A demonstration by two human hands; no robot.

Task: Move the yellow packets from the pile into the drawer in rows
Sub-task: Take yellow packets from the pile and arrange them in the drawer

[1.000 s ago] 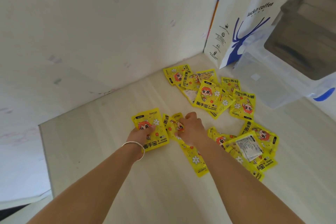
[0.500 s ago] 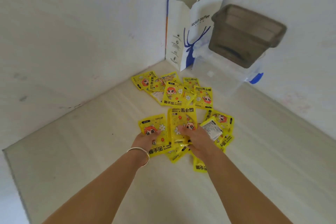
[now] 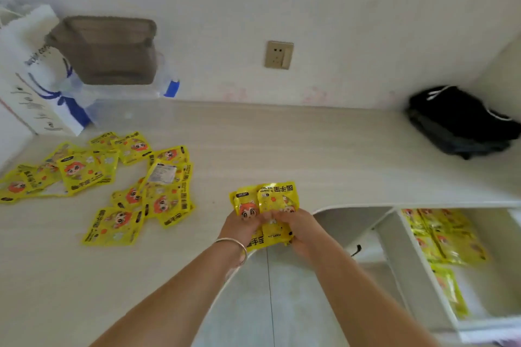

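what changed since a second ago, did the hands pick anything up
Yes. Both hands, left hand and right hand, lifted the held packets off the pile and carried them right, toward the open drawer. The rest of the pile stayed on the desk.

Bare desktop [image 3: 310,149] toward drawer [image 3: 423,276] — black bag [image 3: 462,124] far back

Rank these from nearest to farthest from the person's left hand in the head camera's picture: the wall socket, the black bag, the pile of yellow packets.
Measured from the left hand:
1. Pile of yellow packets, on the desk to the left.
2. Wall socket, on the wall straight ahead.
3. Black bag, in the far right corner of the desk.
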